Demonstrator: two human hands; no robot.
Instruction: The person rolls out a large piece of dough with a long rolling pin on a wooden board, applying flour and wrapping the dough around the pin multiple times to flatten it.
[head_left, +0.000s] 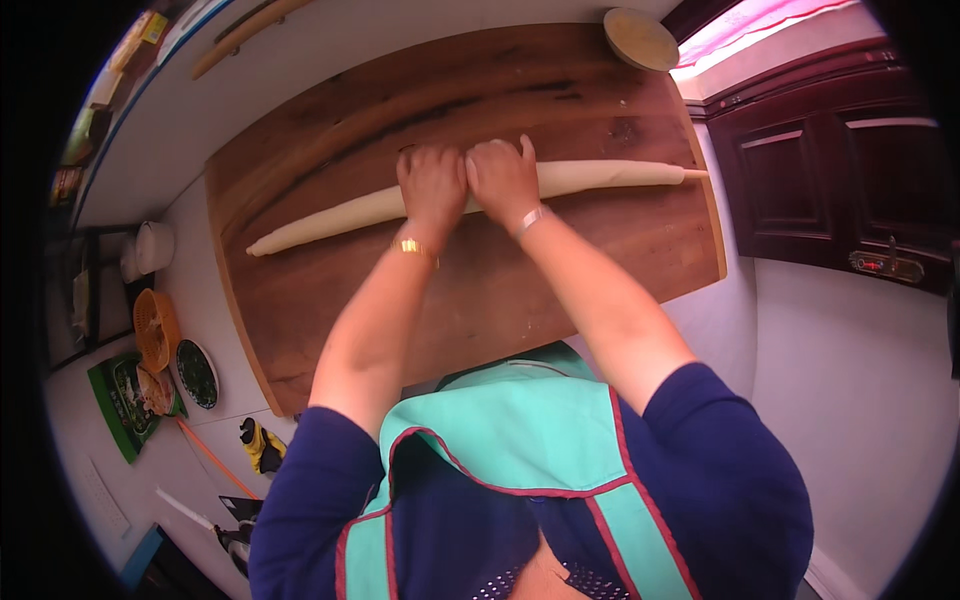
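a long dough roll (pixel 590 175) lies slantwise across the dark wooden board (pixel 640 240), its left end nearer the person and its right end close to the board's right edge. it looks like a sheet of dough wound around a long thin rolling pin (pixel 697 175), since a narrow bare tip of the wood sticks out at the right.

both hands rest palm down over the roll's middle, side by side and touching at their inner edges. the left hand (pixel 432 185) keeps its fingers close together; on the right hand (pixel 500 178) one finger at the outer edge stands a little apart from the rest. i cannot tell whether the fingertips curl around the roll or only press on it, as the far side is hidden. a gold band (pixel 412 247) circles the left wrist and a silver bracelet (pixel 531 219) the right, both clear of the dough.

as for progress, the winding seems done along nearly the whole pin: the roll is thickest around the hands, tapers toward both ends, and shows no cuts. the pin is inside and the dough is not unwound, so the rolling stage looks unfinished, in my judgement. how thin the sheet is, or how many layers there are, cannot be read from above. a pale round piece (pixel 641 40) sits at the board's far right corner, well apart from the dough.
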